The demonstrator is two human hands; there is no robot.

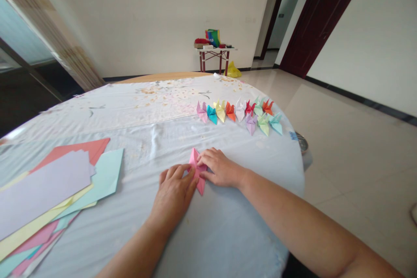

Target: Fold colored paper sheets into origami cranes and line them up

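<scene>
A folded piece of pink origami paper (201, 186) lies flat on the tablecloth, long and pointed at its near and far ends. My left hand (173, 190) holds down its left side, with the thumb and fingertips on the paper. From the right, my right hand (222, 167) grips the opposite edge between thumb and curled fingers. Parts of the paper's middle are covered by both hands. Beyond them, several finished paper cranes (240, 110) in many colours stand in two rows near the table's right edge.
Loose coloured paper sheets (45, 191) are heaped on the left of the round table, which a pale floral tablecloth (130, 234) covers. Past its far edge stands a small side table (216, 49) with items on top. A yellow bag (232, 70) sits on the floor beside it.
</scene>
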